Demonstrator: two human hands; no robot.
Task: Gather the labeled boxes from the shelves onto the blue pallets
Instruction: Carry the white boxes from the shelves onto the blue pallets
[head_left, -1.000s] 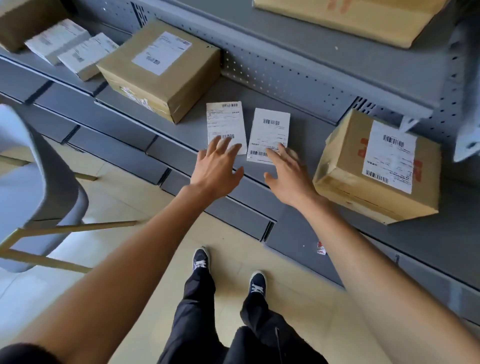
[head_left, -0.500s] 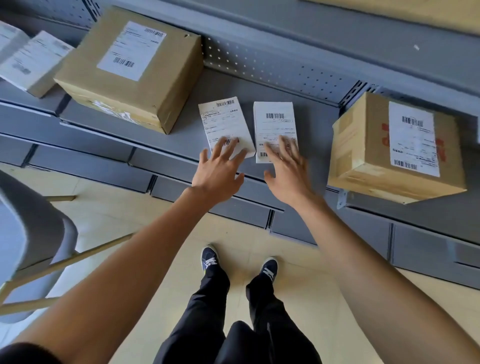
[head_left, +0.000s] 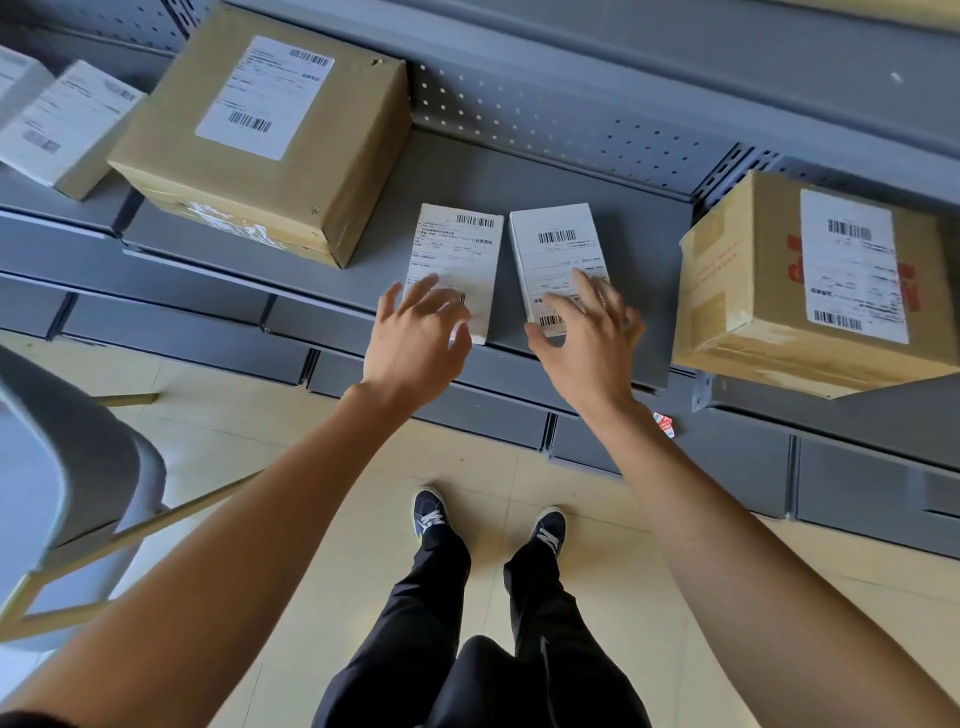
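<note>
Both hands reach over the grey shelf (head_left: 597, 208) w/ fingers spread, one per small white box. Left hand (head_left: 415, 338) lies over the near end of the left box (head_left: 457, 249); right hand (head_left: 587, 338) over the near end of the right box (head_left: 558, 244). Fingers look loosely splayed, not yet curled round anything. Can't tell if fingertips actually touch the labels, some blur there. Neither box looks lifted; both lie flat, side by side, just apart, near the shelf's front edge.

Progress, as a judgement: early to mid. Lots left on this shelf: big brown box (head_left: 270, 135) to the left, another brown box (head_left: 821, 280) to the right overhanging the shelf edge, plus two more small white boxes (head_left: 57, 119) far left. No blue pallets in view, so can't say how many are already moved. Step in hand: grab the two small ones.
</note>
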